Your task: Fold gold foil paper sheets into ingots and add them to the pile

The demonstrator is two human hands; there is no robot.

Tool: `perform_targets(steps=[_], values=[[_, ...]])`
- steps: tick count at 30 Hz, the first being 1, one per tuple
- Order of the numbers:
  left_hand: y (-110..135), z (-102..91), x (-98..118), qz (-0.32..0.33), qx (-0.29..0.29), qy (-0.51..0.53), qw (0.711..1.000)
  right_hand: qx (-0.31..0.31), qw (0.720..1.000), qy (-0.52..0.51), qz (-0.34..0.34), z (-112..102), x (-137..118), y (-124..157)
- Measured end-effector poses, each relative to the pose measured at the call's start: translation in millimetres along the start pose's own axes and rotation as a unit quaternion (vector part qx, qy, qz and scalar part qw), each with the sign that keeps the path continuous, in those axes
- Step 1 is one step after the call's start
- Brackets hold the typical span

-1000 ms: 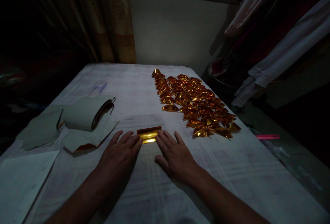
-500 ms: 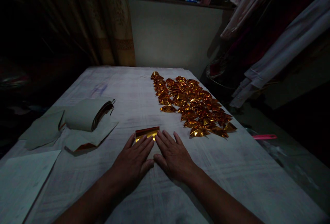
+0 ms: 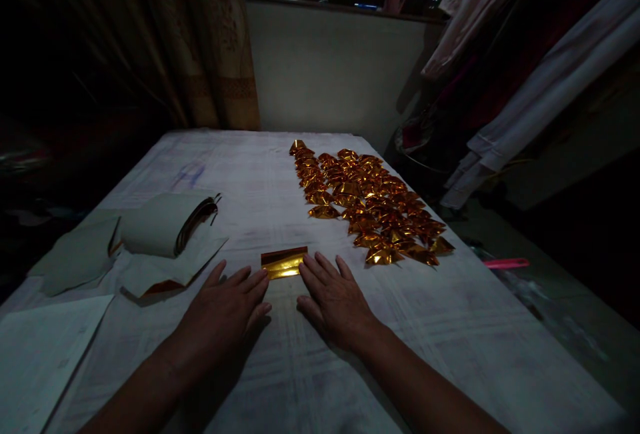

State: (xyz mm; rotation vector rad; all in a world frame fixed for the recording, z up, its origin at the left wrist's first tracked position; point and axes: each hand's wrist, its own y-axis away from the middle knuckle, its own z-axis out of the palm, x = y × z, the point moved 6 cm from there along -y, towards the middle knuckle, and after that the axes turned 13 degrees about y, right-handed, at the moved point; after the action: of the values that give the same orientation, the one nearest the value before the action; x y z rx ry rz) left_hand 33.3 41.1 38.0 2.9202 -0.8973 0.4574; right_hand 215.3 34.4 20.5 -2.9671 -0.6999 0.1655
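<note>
A small folded strip of gold foil paper point(image 3: 284, 265) lies flat on the cloth-covered table point(image 3: 320, 387) in front of me. My right hand point(image 3: 333, 294) rests palm down with fingers stretched out, its fingertips on the strip's right end. To the left, my left hand point(image 3: 227, 304) lies open and low over the cloth, its fingertips at the strip's lower left corner. Beyond my right hand spreads a large group of folded gold foil pieces point(image 3: 373, 201), shaped like small ingots.
Stacks of pale-backed paper sheets point(image 3: 160, 224) lie at the left, one curled over, with a white sheet point(image 3: 45, 354) nearer me. A patterned curtain point(image 3: 215, 54) hangs behind. Clothes point(image 3: 540, 87) hang at the right, above a pink handle point(image 3: 507, 263) beside the table.
My left hand has slid left, off most of the foil strip, uncovering its gold face. My right hand stays at the strip's right end. The view has shifted slightly.
</note>
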Motion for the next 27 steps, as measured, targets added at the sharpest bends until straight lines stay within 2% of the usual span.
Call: perform_targets(steps=[5, 7, 10, 12, 17, 22, 27], values=[[-11, -17.3, 4, -0.058, -0.006, 0.021, 0.998, 0.04, 0.999, -0.003, 0.008, -12, 6, -14], [-14, -22.8, 2, -0.077, -0.005, 0.029, 0.997, 0.037, 0.999, -0.014, 0.014, -17, 12, -25], [-16, -25.7, -2, -0.096, 0.001, 0.016, 0.995, 0.023, 0.998, -0.028, 0.05, -19, 25, -40], [-16, -25.1, -4, -0.104, 0.011, 0.011, 0.994, 0.04, 0.995, -0.051, 0.073, -17, 33, -45], [-17, -22.3, -4, -0.099, 0.051, 0.044, 0.993, 0.12, 0.985, -0.102, 0.064, -8, 40, -38], [-16, -17.3, -4, -0.087, 0.049, 0.128, 0.987, 0.119, 0.987, -0.102, 0.024, -3, 39, -34], [-14, -12.2, -5, -0.067, 0.058, 0.179, 0.98, 0.12, 0.988, -0.095, 0.019, -6, 36, -36]])
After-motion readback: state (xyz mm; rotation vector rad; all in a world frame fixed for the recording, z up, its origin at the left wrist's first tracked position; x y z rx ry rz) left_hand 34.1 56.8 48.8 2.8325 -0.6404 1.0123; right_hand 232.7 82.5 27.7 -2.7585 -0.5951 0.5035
